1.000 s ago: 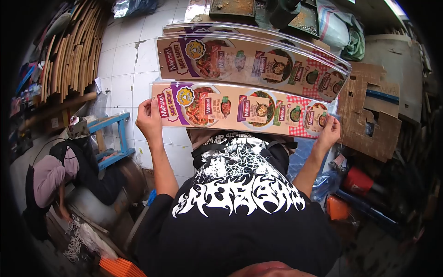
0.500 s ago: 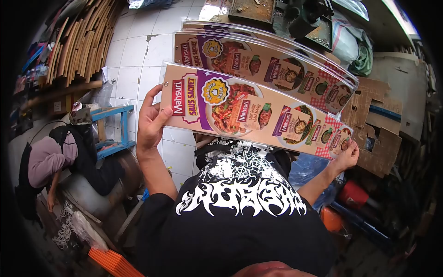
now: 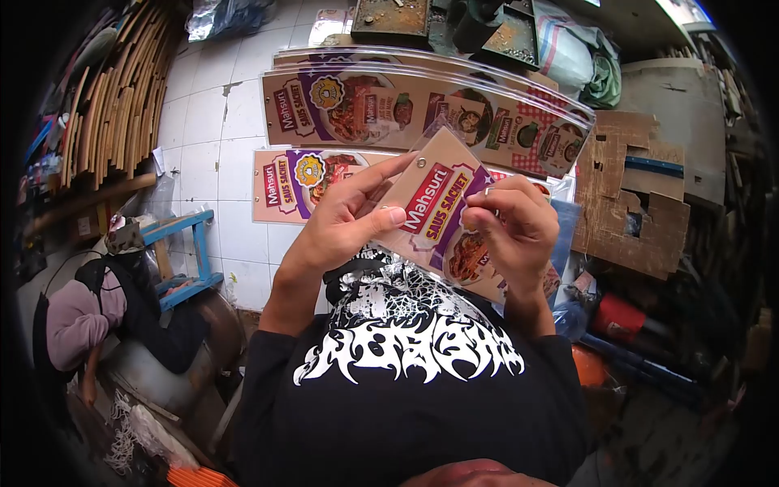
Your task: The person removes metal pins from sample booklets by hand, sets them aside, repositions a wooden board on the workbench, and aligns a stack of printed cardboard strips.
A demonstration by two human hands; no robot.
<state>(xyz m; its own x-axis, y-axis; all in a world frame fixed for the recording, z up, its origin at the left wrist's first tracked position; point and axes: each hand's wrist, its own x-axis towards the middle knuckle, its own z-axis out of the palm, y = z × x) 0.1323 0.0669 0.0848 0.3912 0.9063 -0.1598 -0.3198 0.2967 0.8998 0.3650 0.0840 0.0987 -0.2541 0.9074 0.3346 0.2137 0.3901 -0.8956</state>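
My left hand point(image 3: 345, 223) grips a printed "Mahsuri Saus Sachet" sign point(image 3: 430, 203) near its upper left end, thumb on the face. The sign is tilted, its lower right end partly behind my right hand point(image 3: 519, 231). My right hand's fingers are pinched together over the sign's face; what they hold, if anything, is too small to make out. Behind my hands lies a matching sign point(image 3: 280, 191), its middle covered. Beyond it is an overlapping stack of the same signs point(image 3: 353, 109), with clear edges and a hole at the end.
White floor tiles point(image 3: 195, 122) stretch to the left. Wooden strips point(image 3: 122, 97) are piled at upper left, above a blue frame point(image 3: 203, 243). A person in a mauve top point(image 3: 77, 321) sits at left. Cut cardboard point(image 3: 600, 219) and a metal machine point(image 3: 479, 24) stand to the right and back.
Before, both hands held a sign out by its two ends. Now my left hand holds a sign tilted close to me, and my right hand has moved in over its face, fingers pinched.
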